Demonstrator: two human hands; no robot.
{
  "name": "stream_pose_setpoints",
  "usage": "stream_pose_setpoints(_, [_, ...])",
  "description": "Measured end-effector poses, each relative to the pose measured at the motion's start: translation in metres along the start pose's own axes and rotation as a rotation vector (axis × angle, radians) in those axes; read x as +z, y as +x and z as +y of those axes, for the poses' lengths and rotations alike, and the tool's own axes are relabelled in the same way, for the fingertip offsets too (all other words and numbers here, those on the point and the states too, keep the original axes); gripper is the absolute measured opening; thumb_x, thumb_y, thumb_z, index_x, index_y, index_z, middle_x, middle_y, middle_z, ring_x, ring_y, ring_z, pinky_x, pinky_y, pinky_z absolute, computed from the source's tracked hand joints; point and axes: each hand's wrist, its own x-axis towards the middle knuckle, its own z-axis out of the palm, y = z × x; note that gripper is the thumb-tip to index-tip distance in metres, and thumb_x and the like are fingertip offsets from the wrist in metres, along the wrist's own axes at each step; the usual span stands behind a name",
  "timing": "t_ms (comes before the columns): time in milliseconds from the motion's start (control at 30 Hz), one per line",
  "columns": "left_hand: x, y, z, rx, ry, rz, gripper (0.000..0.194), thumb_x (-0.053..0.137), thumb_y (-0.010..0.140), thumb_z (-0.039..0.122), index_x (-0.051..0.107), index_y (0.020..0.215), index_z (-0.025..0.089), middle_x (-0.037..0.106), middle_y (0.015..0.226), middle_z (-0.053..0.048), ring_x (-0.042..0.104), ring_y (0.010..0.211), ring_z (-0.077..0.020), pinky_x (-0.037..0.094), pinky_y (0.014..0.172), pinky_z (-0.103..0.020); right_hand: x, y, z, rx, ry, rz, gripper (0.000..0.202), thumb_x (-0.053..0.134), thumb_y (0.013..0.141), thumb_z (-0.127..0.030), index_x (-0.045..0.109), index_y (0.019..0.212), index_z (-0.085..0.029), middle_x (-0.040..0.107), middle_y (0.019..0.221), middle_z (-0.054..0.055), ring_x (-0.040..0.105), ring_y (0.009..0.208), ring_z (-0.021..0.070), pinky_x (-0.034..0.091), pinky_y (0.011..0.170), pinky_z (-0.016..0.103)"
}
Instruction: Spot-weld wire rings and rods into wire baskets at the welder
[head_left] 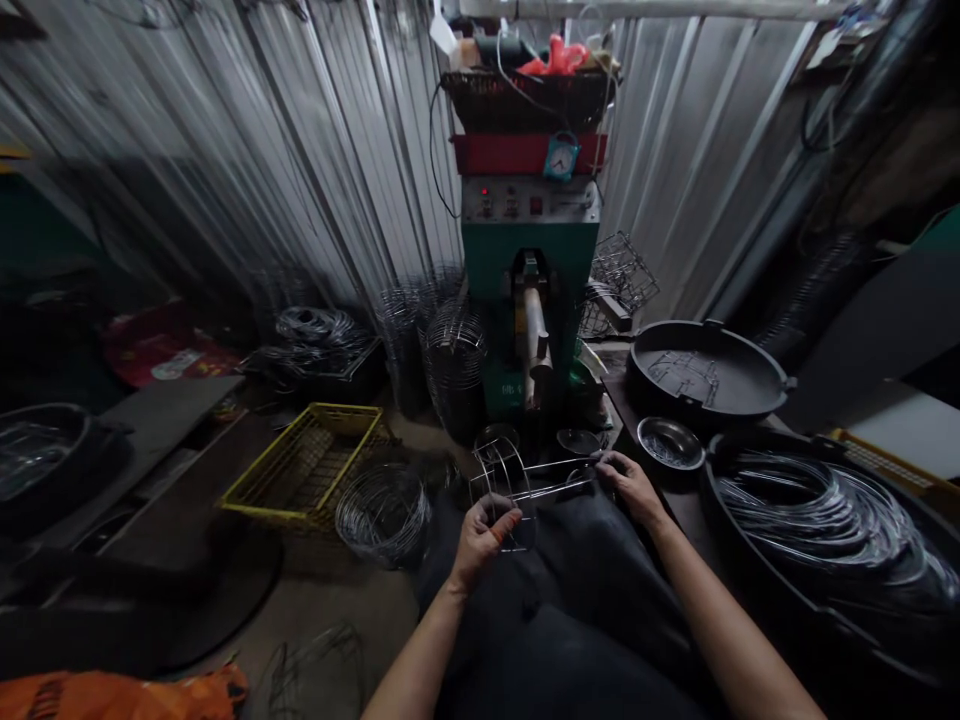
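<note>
Over my lap is a wire frame (508, 470) with curved wires at its left end and long straight wires running right. My left hand (486, 535) is closed on the frame's lower left part, thumb pressed against the fingers. At the right, my right hand (628, 482) pinches the ends of the straight wires. Just beyond the frame stands a green machine (531, 230) with a thick metal arm (535, 345) pointing toward me. Whether the frame touches the machine I cannot tell.
Left of my knees lie a coil of wire rings (384, 515) and a yellow basket (301, 500). On the right are a large black tub (720, 500) of wire rings, a small metal bowl (670, 442) and a round black tray (705, 370). Corrugated metal wall (337, 150) stands behind.
</note>
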Motion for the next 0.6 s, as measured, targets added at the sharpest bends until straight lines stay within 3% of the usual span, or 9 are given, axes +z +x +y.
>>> stream_pose_setpoints(100, [0.017, -0.003, -0.005, -0.054, -0.003, -0.003, 0.021, 0.068, 0.062, 0.031, 0.057, 0.068, 0.014, 0.052, 0.057, 0.003, 0.045, 0.053, -0.0073, 0.034, 0.05, -0.018, 0.006, 0.007, -0.005, -0.04, -0.019, 0.031, 0.031, 0.064, 0.063, -0.045, 0.058, 0.078, -0.018, 0.06, 0.083, 0.003, 0.054, 0.081, 0.0189, 0.041, 0.074, 0.03])
stream_pose_setpoints(233, [0.027, 0.007, -0.018, -0.072, -0.015, -0.003, 0.023, 0.068, 0.063, 0.033, 0.057, 0.071, 0.014, 0.052, 0.056, 0.002, 0.045, 0.052, -0.0076, 0.033, 0.048, -0.018, 0.003, 0.027, -0.011, -0.05, -0.11, -0.137, 0.028, 0.062, 0.066, -0.044, 0.061, 0.078, -0.018, 0.058, 0.072, 0.0, 0.054, 0.074, 0.0164, 0.04, 0.071, 0.028])
stream_pose_setpoints(333, [0.03, 0.029, -0.029, -0.07, -0.027, -0.011, 0.025, 0.067, 0.063, 0.035, 0.057, 0.072, 0.014, 0.052, 0.056, 0.003, 0.043, 0.048, -0.0068, 0.031, 0.044, -0.018, 0.002, 0.052, -0.014, -0.041, -0.159, -0.249, 0.026, 0.063, 0.065, -0.042, 0.063, 0.073, -0.017, 0.058, 0.069, -0.001, 0.053, 0.07, 0.0152, 0.039, 0.068, 0.027])
stream_pose_setpoints(500, [0.036, 0.075, -0.043, -0.002, -0.078, -0.002, 0.025, 0.067, 0.064, 0.036, 0.057, 0.072, 0.014, 0.052, 0.059, 0.003, 0.043, 0.049, -0.0064, 0.033, 0.046, -0.018, 0.003, 0.103, -0.017, -0.042, -0.128, -0.164, 0.027, 0.067, 0.059, -0.041, 0.06, 0.066, -0.016, 0.056, 0.062, -0.001, 0.05, 0.061, 0.0126, 0.038, 0.06, 0.024])
stream_pose_setpoints(600, [0.041, 0.094, -0.045, 0.029, -0.07, 0.013, 0.024, 0.067, 0.064, 0.036, 0.058, 0.072, 0.014, 0.052, 0.06, 0.002, 0.047, 0.055, -0.0082, 0.036, 0.051, -0.019, 0.002, 0.123, -0.017, -0.016, -0.074, -0.187, 0.029, 0.067, 0.059, -0.042, 0.059, 0.067, -0.016, 0.055, 0.06, -0.001, 0.049, 0.057, 0.0113, 0.038, 0.057, 0.023])
